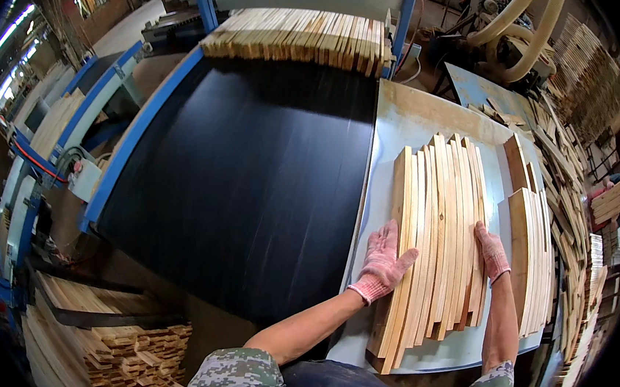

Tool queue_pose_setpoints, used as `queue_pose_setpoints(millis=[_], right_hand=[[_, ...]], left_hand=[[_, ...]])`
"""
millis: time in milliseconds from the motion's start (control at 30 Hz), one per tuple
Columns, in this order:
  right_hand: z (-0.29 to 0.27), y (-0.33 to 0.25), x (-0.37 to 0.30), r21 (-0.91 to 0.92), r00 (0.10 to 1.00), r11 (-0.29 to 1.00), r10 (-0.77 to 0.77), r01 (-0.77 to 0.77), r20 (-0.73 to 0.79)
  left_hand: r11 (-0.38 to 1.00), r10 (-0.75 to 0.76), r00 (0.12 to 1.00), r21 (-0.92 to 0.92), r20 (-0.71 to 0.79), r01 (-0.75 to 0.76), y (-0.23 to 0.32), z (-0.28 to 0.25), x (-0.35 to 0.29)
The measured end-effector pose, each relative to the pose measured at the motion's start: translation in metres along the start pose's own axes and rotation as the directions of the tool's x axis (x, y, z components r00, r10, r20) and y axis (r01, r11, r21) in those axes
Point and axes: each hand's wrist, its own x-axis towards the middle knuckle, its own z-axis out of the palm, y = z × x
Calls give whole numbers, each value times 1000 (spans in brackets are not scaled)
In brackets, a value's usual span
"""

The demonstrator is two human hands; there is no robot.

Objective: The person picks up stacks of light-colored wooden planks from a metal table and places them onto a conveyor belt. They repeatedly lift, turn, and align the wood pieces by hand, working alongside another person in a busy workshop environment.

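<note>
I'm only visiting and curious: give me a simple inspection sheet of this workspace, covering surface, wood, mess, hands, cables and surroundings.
Surface: pale worktable, with a black belt on its left.
Job's things: row of wooden strips, ends uneven; second group of strips to the right.
Clutter: loose wood pieces heaped beyond the worktable's right edge.
Hands: gloved left hand and gloved right hand touch opposite sides of the row.
Cables: red line, left side; where it leads is unclear.
Surroundings: lined-up strips at the belt's far end; stacked wood, lower left; beige hoses, upper right.
</note>
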Motion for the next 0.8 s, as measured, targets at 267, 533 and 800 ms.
queue_pose_setpoints(millis=[267, 533, 800], right_hand=[[24, -11, -27, 91, 999, 995, 24, -26, 21], [141, -89, -102, 56, 997, 998, 15, -20, 79], [278, -155, -135, -209, 984, 975, -41, 77, 173]], left_hand=[[985, -17, 1000, -172, -25, 13, 9, -20, -12], [911, -21, 997, -412, -68, -8, -21, -144, -48], [610, -75, 994, -784, 82, 110, -69, -306, -55]])
